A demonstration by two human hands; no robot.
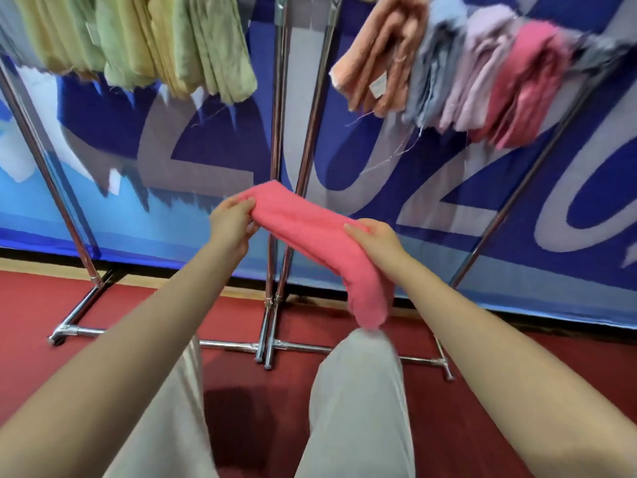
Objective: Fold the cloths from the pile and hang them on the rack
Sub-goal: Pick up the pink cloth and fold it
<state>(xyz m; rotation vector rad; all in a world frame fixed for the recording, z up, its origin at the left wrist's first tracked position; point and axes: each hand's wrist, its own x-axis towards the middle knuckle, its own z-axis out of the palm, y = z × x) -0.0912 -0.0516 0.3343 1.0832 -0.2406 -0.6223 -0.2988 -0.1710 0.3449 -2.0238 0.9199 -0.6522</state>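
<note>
Many cloths (448, 74) already on rack (275, 167); both hands, left (231, 222) and right (379, 239), pinch folded pink cloth (310, 232) below rail, unhung.

Laden racks on a red floor
Two chrome racks (275, 208) stand on the red floor (517, 391), feet side by side; green and yellow cloths (172, 46) hang left, peach, blue, lilac and pink cloths (465, 70) right.

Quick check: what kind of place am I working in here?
Probably an indoor hall or event space: a large printed blue banner as backdrop, red floor, and freestanding chrome racks hung with folded cloths.
</note>
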